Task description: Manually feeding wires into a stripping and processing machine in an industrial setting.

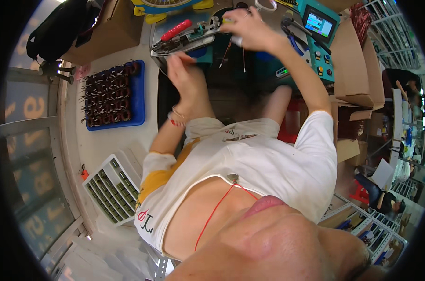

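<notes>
My left hand (183, 78) is just below a metal toggle clamp with a red handle (177, 30). Its fingers look stretched out and slightly blurred, with nothing visible in them. Further right, my right hand (253, 32) reaches over the bench machine beside the clamp's end. Its fingers are bent together around something small that they mostly hide; a yellow-green bit shows by the fingertips. A pale wrap sits on one finger. Below this hand, thin red wires (244, 60) with pale tips hang down.
Blue-handled pliers (296, 43) lie beside a teal control box (318, 28) with a screen and buttons. On the left table are a blue tray (138, 93) of dark wound coils and a white compartment rack (124, 180). Cardboard boxes (357, 70) stand right; people work beyond.
</notes>
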Tool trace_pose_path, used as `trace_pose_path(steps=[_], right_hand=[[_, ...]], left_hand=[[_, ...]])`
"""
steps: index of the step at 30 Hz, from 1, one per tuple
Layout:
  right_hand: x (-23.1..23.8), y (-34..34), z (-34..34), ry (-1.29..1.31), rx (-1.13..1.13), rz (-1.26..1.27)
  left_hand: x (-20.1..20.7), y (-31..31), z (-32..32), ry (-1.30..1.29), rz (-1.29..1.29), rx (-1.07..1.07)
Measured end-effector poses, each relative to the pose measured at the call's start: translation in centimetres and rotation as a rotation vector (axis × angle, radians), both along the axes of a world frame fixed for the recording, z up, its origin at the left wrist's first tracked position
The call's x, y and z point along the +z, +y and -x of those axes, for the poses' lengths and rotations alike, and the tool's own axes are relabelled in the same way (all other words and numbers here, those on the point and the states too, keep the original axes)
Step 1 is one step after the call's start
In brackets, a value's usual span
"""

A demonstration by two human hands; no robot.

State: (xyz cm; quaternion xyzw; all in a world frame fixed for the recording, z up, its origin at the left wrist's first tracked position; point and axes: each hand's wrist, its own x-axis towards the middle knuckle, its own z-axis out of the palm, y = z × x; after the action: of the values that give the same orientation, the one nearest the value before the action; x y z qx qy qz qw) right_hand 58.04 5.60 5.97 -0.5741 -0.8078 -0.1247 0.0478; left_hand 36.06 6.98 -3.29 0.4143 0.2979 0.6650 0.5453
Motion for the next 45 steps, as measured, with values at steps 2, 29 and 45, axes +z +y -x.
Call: trace_pose_path(steps=[2,29,45], right_hand=[[-2.0,-0.7,1.5,-0.243,0.044,0.096],[-4.3,-2.2,-2.8,-0.105,0.453,-0.326],[0.3,7.5,-9.3,0.511,-0.366,-0.020]], left_hand=[[-4.9,-2.7,-0.4,-0.170,0.469,-0.308],[-11.6,6.5,-14.2,0.677,-0.362,-0.559],[1.4,1.8,-7.3,0.291,0.352,-0.931]])
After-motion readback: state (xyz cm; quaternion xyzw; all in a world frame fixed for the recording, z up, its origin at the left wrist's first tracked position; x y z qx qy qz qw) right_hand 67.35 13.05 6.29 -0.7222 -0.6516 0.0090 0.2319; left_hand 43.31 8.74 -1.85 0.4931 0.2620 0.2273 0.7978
